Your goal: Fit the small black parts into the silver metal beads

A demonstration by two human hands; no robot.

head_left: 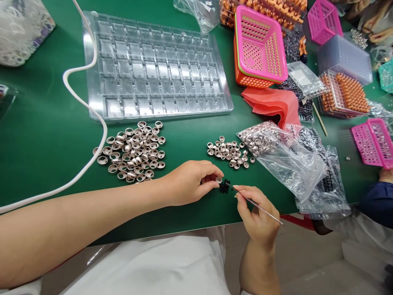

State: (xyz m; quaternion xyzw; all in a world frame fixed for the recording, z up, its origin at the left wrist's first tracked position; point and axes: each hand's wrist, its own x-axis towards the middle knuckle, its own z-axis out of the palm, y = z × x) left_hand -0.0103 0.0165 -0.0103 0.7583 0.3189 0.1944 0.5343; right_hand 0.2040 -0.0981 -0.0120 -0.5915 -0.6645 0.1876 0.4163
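Nearest, the right hand point(258, 215) pinches a thin metal pick point(254, 204), its tip at a small clump of black parts point(224, 186) on the green table point(46, 139). Just beside it, the left hand point(188, 182) pinches 1 silver ring point(219, 179) between fingertips. Beyond lie 2 piles of rings point(133, 151), then a clear compartment tray point(153, 65).
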